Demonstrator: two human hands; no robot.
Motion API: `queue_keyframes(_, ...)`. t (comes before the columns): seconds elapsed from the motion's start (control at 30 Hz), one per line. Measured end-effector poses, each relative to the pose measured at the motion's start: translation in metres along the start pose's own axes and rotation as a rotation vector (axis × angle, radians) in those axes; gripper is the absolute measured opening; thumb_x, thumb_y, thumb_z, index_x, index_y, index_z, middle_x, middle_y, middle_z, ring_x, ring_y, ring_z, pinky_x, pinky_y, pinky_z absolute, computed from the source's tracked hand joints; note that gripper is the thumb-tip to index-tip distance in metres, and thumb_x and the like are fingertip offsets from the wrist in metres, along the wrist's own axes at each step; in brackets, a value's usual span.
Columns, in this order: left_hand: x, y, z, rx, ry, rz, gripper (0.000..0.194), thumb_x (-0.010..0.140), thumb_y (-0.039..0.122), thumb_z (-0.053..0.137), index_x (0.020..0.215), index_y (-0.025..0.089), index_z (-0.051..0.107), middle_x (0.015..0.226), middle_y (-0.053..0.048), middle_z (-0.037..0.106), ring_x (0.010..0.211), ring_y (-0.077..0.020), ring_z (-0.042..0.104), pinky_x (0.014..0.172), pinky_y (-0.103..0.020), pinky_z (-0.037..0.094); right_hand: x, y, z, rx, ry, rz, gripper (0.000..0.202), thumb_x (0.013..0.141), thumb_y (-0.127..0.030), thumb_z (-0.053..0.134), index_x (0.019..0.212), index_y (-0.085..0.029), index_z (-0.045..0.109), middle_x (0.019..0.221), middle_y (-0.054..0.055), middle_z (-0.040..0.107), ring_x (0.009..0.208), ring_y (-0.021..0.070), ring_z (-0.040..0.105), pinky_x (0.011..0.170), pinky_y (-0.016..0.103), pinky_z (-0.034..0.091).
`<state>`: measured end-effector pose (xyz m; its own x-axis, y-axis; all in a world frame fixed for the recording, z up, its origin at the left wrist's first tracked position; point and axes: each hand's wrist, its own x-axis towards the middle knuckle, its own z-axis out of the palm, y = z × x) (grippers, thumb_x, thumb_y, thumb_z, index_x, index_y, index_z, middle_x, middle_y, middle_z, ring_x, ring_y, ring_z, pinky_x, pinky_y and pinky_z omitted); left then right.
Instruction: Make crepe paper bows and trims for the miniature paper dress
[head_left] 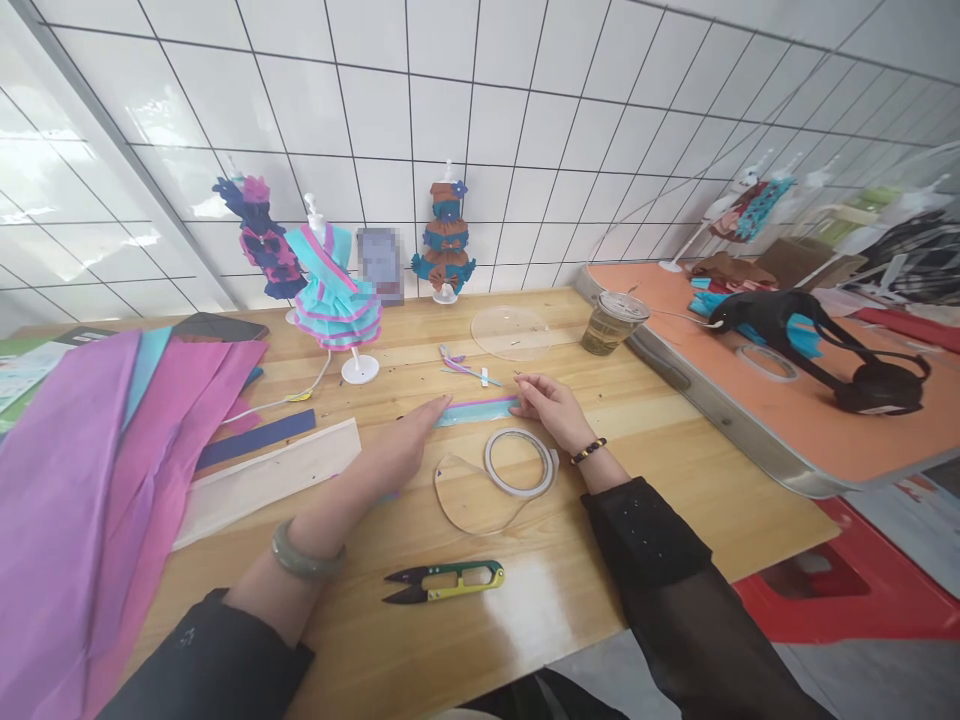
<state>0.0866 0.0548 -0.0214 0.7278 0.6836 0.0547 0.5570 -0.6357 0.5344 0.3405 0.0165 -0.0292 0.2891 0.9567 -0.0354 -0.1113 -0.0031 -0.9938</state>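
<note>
A narrow turquoise strip with a purple edge [480, 411] lies across the wooden table between my two hands. My left hand [401, 440] has its fingers closed at the strip's left end; the thumb is mostly hidden. At the other end, the fingertips of my right hand [549, 405] pinch the strip. Just below it rests a roll of white tape [491, 478], partly over a clear rounded sheet [457, 500]. Yellow-green thread snips [444, 581] lie closer to me. Beyond the strip are small purple and turquoise scraps [453, 362].
Purple and pink sheets [67, 500] cover the left side. Small dress forms, one in a turquoise ruffled dress [335, 300], stand along the tiled wall. A lidded cup [611, 325] is at the back right, near an orange-topped table [825, 430] holding a black strapped item [795, 330].
</note>
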Motion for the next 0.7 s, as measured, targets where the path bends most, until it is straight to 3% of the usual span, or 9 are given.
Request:
queue_keyframes(0.27, 0.0008, -0.0048, 0.0000, 0.024, -0.018, -0.055, 0.071, 0.073, 0.003, 0.029, 0.140, 0.020, 0.014, 0.137, -0.005, 0.041, 0.124, -0.0209, 0.038, 0.101, -0.039, 0.034, 0.0028, 0.0006, -0.0044, 0.097, 0.063, 0.038, 0.022, 0.070, -0.032, 0.065, 0.085, -0.016, 0.060, 0.059, -0.006, 0.049, 0.051, 0.0058, 0.049, 0.066, 0.031, 0.059)
queue_keyframes(0.7, -0.0001, -0.0037, 0.0007, -0.007, -0.001, -0.046, 0.064, 0.077, 0.007, 0.030, 0.139, 0.017, 0.019, 0.135, -0.005, 0.044, 0.124, -0.0193, 0.039, 0.102, -0.037, 0.032, 0.0044, -0.0011, -0.0038, 0.151, 0.112, 0.065, 0.015, 0.071, -0.028, 0.064, 0.076, -0.017, 0.056, 0.056, -0.005, 0.049, 0.048, 0.0061, 0.048, 0.066, 0.035, 0.059)
